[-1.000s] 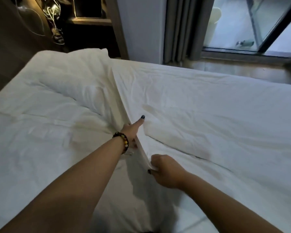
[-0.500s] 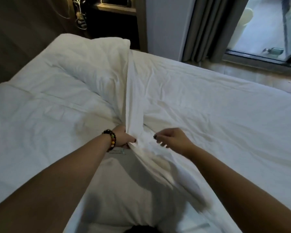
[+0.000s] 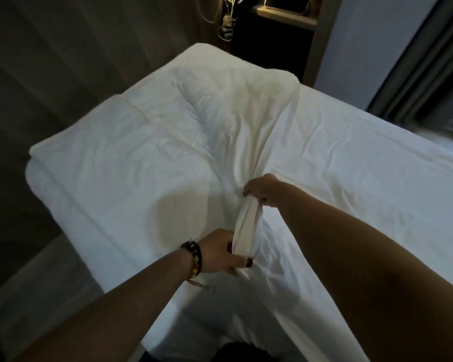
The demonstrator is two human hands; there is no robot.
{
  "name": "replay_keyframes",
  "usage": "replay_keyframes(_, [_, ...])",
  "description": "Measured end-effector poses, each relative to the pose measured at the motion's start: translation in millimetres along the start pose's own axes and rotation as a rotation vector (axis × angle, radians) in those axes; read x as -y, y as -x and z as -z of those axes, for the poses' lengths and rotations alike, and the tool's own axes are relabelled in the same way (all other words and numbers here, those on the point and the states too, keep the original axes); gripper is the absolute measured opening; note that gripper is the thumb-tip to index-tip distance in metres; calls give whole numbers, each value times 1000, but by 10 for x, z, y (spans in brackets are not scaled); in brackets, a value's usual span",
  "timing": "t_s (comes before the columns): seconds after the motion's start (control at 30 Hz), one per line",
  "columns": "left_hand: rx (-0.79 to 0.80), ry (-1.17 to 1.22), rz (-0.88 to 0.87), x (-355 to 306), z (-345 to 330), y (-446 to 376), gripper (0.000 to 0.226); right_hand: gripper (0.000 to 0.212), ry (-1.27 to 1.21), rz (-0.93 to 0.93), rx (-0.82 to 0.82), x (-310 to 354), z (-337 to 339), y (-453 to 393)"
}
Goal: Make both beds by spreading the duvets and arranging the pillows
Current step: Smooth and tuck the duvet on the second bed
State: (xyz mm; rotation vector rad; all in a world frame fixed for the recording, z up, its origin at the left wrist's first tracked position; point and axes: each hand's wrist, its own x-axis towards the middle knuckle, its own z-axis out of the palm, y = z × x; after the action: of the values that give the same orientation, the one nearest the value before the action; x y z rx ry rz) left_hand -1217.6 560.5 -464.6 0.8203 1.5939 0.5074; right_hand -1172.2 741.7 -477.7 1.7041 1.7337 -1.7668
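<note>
Left hand (image 3: 221,253) now nearer, right hand (image 3: 263,190) farther; both pinch bunched white duvet (image 3: 247,223) edge, cloth crumpled, soft.

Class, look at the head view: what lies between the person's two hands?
A bunched strip of the white duvet, pinched by the left hand below and the right hand above, shown in the head view.

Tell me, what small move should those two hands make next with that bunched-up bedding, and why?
Probably draw the gathered edge back toward the person and spread it flat. Both the left hand and the right hand pinch that edge into a narrow bunch, and the duvet lies wrinkled and heaped near the far corner of the bed.
</note>
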Motion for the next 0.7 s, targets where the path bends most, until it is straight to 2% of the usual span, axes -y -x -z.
replay_keyframes(0.03, [-5, 16, 2, 26, 13, 28, 23, 16, -22, 46, -25, 21, -44, 29])
replay_keyframes(0.13, [-22, 87, 35, 76, 181, 95, 9, 44, -10, 255, -17, 183, -191, 236])
replay_keyframes(0.2, [-48, 187, 90, 123, 470, 147, 4, 45, 124, 358, 15, 269, -325, 438])
replay_keyframes(0.23, [-90, 252, 121, 154, 655, 174, 11, 45, 198, 395, 18, 286, -395, 530])
replay_keyframes(0.3, [-226, 375, 160, 251, 1052, 230, 20, 47, 264, 414, 23, 285, -529, 700])
replay_keyframes(0.4, [-368, 473, 131, 274, 1516, 389, 13, 52, 279, 390, 8, 232, -698, 991])
replay_keyframes(0.47, [-332, 477, 72, 187, 1692, 547, 30, 65, 383, 387, -35, 187, -881, 1252])
replay_keyframes(0.53, [-227, 443, 61, 86, 1744, 723, 45, 62, 547, 416, -72, 137, -1144, 1534])
replay_keyframes(0.63, [-15, 271, 196, 15, 1712, 913, 61, 57, 761, 373, -48, 62, -1562, 1963])
replay_keyframes(0.7, [41, 181, 307, 73, 1711, 951, 81, 53, 838, 325, -36, 22, -1758, 2231])
